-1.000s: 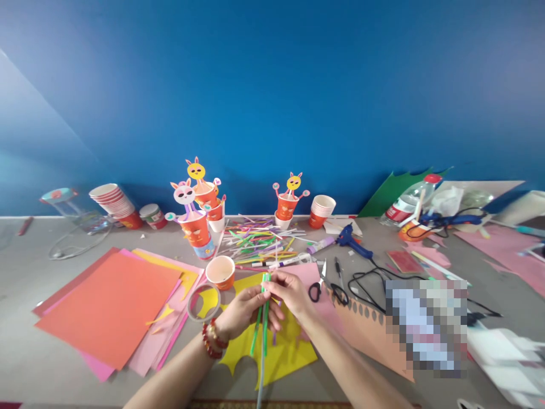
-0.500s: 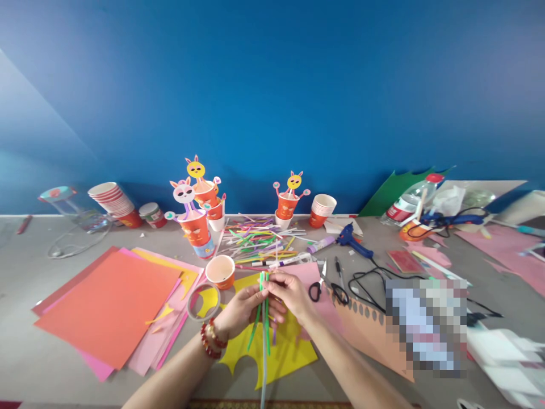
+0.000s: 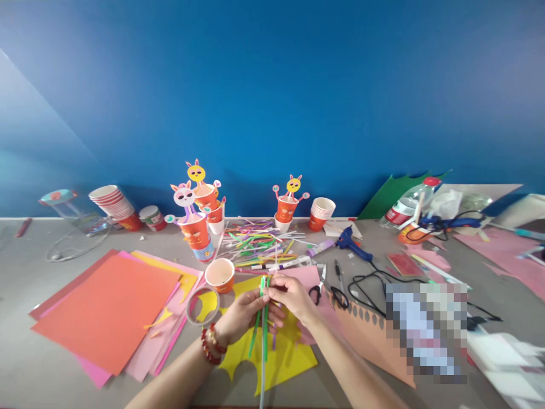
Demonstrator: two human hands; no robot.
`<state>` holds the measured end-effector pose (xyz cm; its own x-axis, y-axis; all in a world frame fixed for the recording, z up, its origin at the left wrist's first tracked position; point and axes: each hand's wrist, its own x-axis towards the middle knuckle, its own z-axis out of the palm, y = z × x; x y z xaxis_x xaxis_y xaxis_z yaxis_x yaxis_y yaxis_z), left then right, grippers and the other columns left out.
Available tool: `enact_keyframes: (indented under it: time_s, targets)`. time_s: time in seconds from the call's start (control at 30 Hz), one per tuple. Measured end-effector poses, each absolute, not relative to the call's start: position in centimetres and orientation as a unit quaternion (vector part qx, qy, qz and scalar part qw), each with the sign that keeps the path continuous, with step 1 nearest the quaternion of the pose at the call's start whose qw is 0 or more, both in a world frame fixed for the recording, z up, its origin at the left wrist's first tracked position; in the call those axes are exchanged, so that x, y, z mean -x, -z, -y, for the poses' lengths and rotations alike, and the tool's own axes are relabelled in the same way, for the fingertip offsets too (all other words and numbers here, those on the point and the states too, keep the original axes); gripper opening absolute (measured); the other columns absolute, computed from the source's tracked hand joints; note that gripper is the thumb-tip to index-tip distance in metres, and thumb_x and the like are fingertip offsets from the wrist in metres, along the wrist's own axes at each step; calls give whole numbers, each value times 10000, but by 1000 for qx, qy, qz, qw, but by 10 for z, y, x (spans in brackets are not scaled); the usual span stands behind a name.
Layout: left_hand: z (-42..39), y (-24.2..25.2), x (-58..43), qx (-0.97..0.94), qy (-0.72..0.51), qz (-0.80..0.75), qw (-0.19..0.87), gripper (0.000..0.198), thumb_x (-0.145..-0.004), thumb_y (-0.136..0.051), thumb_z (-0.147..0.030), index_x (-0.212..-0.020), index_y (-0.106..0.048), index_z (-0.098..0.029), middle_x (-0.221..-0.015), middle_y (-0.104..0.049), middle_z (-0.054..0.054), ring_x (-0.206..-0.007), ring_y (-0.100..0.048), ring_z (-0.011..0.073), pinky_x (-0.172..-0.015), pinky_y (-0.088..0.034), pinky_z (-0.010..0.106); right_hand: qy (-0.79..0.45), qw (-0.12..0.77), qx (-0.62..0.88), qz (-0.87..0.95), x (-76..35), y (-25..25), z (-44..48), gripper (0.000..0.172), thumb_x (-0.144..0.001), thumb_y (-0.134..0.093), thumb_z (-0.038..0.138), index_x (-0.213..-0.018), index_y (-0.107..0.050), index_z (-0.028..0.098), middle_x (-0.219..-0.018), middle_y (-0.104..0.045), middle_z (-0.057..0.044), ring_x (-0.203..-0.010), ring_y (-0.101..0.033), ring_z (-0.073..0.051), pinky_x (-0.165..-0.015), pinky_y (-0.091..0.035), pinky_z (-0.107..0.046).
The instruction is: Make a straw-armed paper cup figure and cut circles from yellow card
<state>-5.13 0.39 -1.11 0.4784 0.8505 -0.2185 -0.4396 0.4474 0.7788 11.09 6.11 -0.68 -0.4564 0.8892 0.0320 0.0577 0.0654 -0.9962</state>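
Observation:
Both hands meet over a yellow sheet (image 3: 293, 358) with scalloped cut-outs. Between thumb and fingers, my left hand (image 3: 242, 312) pinches several thin green stems, which look like pipe cleaners (image 3: 265, 335); their ends hang downward. My right hand (image 3: 292, 295) grips the upper end of the same stems from the other side. A purple stem (image 3: 274, 341) hangs below the right fingers. A pale grey cord (image 3: 263, 380) runs from under the hands toward the bottom edge. An open paper cup (image 3: 220, 275) and a roll of tape (image 3: 191, 307) lie left of the hands.
Decorated cups (image 3: 195, 233) with animal faces stand near the wall. A heap of coloured stems (image 3: 255, 241) lies ahead. Scissors (image 3: 322, 284), a blue glue gun (image 3: 353, 243) and its black cable (image 3: 361, 278) are right. Coloured paper sheets (image 3: 106, 307) spread left.
The view has shifted slightly. Both hands stay together on the green pipe cleaners, whose upper ends now stand apart in a narrow V. My right fingers have moved slightly.

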Motion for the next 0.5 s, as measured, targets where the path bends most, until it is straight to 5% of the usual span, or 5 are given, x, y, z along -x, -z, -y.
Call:
enact_keyframes:
  time_s: [0.2, 0.5]
  targets:
    - [-5, 12, 52, -338, -405, -294, 797, 310, -917, -613, -395, -998, -606, -96, -839, -742, 146, -718, -740, 229, -595, -557, 287, -623, 356, 364, 595, -108, 10, -58, 288, -789, -731, 450, -810, -676, 169, -657, -580, 30, -556, -508, -114, -537, -404, -234]
    - [-3, 17, 47, -337, -408, -278, 802, 286, -923, -591, -412, -912, -558, -128, -777, -732, 113, -608, -720, 203, -581, -559, 296, -647, 380, 365, 551, -102, 6, -54, 219, -771, -711, 377, -766, -589, 195, -590, -556, 62, -468, -489, -95, -488, -382, -220]
